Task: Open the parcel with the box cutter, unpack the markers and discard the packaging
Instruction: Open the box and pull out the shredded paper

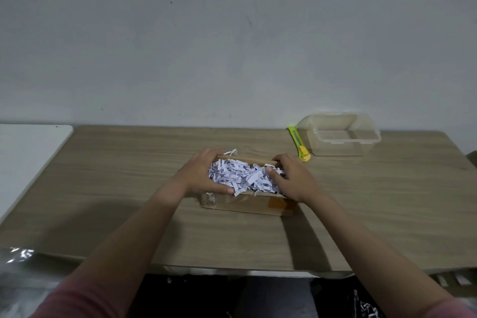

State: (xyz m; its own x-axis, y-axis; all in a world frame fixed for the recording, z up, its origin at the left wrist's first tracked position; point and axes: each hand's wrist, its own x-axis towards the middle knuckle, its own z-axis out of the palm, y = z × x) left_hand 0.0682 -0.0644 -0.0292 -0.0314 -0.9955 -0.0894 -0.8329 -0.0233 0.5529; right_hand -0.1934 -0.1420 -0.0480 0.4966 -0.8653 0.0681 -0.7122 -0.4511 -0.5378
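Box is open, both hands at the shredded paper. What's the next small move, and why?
Probably lift the white shredded paper filling out with the left hand and right hand: it heaps over the open brown cardboard parcel, and no markers show yet.

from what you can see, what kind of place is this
Probably a plain workroom or home desk: a wood-grain table against a bare grey wall, holding an opened parcel, a box cutter and a clear plastic tub.
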